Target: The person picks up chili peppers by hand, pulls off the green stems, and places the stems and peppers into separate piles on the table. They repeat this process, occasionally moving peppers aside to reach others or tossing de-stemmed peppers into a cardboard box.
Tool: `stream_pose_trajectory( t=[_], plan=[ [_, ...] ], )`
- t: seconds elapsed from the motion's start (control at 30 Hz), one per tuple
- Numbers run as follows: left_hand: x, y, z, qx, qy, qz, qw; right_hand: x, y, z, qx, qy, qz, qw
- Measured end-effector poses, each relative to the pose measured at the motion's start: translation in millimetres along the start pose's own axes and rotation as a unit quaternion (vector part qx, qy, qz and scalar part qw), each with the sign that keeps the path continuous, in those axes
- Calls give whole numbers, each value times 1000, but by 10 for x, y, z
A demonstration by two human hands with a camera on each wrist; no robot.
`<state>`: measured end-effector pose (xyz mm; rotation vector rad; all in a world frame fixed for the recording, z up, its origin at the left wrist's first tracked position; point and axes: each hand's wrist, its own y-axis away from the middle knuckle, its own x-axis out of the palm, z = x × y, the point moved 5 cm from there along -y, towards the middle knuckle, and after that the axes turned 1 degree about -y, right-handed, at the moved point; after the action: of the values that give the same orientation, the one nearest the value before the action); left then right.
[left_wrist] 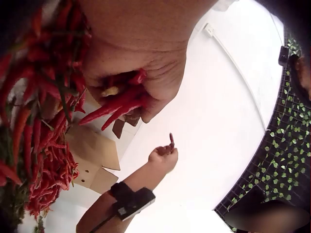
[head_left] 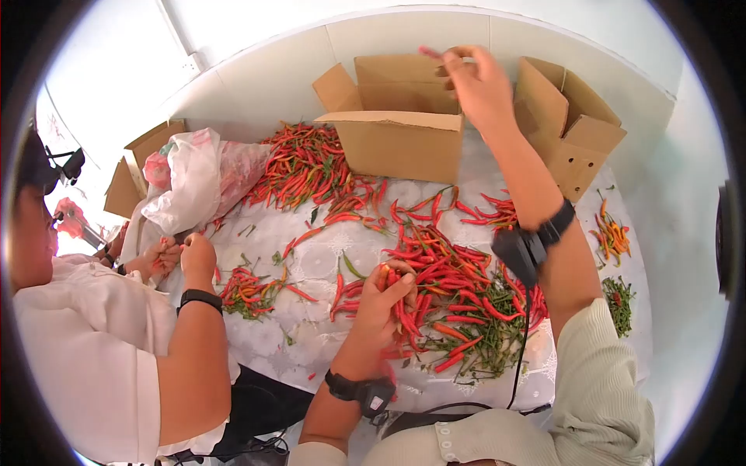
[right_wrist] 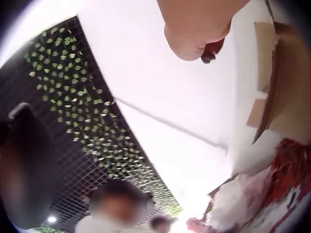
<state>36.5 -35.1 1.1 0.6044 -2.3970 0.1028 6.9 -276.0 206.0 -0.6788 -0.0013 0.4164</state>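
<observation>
In the head view the right hand is raised above the right end of the middle cardboard box, pinching a red chili by its fingertips. The left hand stays low over the chili pile, its fingers curled round several red chilies. The left wrist view shows these chilies sticking out of the left hand, with the raised right hand beyond. In the right wrist view the right hand is seen from behind, its fingertips mostly hidden.
A second box stands at the right. Green stems lie at the pile's front, and orange chilies at the far right. A white bag and another heap of chilies are behind. Another person sits at the left.
</observation>
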Motion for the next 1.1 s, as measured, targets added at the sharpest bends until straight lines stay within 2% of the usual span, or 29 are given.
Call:
stream_pose_trajectory(
  t=[0.03, 0.13, 0.23, 0.33, 0.43, 0.5, 0.57, 0.67, 0.7, 0.8, 0.93, 1.03, 1.1],
  plan=[
    [-7, -3, -6, 1, 4, 0, 1000, 101, -50, -146, 28, 33, 26, 999],
    [-31, -9, -21, -3, 16, -4, 1000, 264, 139, -493, 75, -6, 92, 993],
    [-35, 6, 11, -15, 42, -12, 999, 106, 523, -552, 20, -70, 85, 994],
    [-82, 33, 112, -28, 92, 12, 995, -127, 987, -485, 28, -68, 70, 995],
    [-67, -47, 70, -38, 141, 57, 988, -275, 1477, -532, 98, 27, 164, 981],
    [-67, -33, 108, -57, 160, 54, 984, -410, 1792, -583, 62, 109, 197, 972],
    [-24, -34, 101, -54, 160, 48, 984, -514, 2031, -544, 63, 147, 261, 952],
    [-20, -55, 123, -63, 138, 26, 988, -598, 2388, -579, -42, 221, 294, 929],
    [-4, -54, 134, -59, 120, 26, 991, -599, 2521, -630, -26, 232, 326, 916],
    [52, -42, 140, -42, 49, 18, 998, -572, 2679, -646, -39, 263, 297, 917],
    [19, -56, 155, -40, 21, 24, 999, -624, 2696, -751, -30, 251, 273, 928],
    [112, -92, 152, -74, -36, -64, 995, -636, 2712, -769, -49, 231, 240, 941],
    [351, -154, 78, -67, -166, -27, 983, -634, 2729, -745, -74, 226, 236, 942]
  ],
)
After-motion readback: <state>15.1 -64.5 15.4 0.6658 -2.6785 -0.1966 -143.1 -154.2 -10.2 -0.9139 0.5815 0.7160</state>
